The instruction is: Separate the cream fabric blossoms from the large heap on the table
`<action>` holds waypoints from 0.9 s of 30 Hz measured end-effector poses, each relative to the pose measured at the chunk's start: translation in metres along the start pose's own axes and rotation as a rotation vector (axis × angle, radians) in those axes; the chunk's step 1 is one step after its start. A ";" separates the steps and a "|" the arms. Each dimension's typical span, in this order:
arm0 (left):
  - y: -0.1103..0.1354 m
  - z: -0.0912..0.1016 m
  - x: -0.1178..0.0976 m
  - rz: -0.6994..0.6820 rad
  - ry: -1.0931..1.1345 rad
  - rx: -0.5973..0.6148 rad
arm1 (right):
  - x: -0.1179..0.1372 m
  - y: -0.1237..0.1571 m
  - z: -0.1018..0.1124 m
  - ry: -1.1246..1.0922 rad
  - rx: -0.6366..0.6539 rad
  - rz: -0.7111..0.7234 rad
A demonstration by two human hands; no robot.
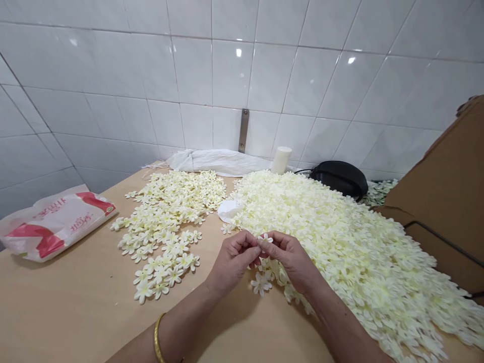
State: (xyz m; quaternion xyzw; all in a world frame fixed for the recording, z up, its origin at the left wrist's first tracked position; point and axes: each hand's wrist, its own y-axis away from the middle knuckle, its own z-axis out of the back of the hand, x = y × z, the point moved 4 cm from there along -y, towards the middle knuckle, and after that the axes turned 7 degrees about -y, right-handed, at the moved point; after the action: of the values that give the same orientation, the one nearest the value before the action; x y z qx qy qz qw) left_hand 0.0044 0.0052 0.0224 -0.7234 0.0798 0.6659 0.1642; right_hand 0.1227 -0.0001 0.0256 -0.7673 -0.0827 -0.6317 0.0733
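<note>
Plastic packet (60, 222) (contents hidden), hands (232, 262) holding flower (266, 239)

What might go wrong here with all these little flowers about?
The small flower sits between the fingertips of the left hand and right hand, so it might slip or get bent.
The right forearm lies close along the large heap of flowers; a careless sweep could scatter some.
The packet seems to reach over the edge of the table, so a knock might tip it off.

The flower heap (363, 247) blocks right; near-left table (75, 312) leaves room.
</note>
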 end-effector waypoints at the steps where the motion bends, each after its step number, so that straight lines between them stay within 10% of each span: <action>1: 0.000 0.000 0.000 0.002 -0.002 0.001 | 0.001 0.000 0.000 0.021 0.004 0.013; 27: -0.003 0.004 0.013 0.133 0.212 -0.083 | -0.001 -0.003 0.006 0.370 -0.137 0.181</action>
State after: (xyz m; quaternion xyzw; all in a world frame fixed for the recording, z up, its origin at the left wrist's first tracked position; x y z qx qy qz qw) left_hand 0.0032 0.0107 0.0093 -0.7890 0.1169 0.5978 0.0804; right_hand 0.1273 0.0045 0.0240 -0.6457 0.0444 -0.7568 0.0913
